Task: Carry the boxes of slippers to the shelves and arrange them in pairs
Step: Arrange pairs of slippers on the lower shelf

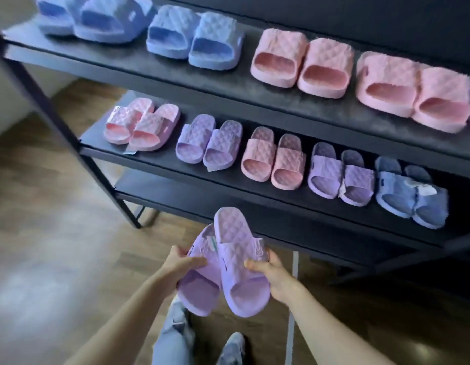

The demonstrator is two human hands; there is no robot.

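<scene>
head, left hand [181, 262], right hand [274, 275] clasp lilac slippers [237, 262]

Blue slippers [170, 35]: six stood shelved, three pairs.
Pink slippers [278, 56]: eight, four pairs.
Purple slippers [194, 143]: six showed whole, three pairs.
Shelves [228, 85]: three.
Hands: two were seen, left hand [181, 262], right hand [276, 275].

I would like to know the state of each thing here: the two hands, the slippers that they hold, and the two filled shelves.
left hand: grips one slipper of the held pair.
right hand: grips the other slipper.
held purple slippers: in the air, overlapping, not yet shelved.
top shelf: bears blue and pink pairs, side by side.
middle shelf: bears five pairs, side by side.
</scene>
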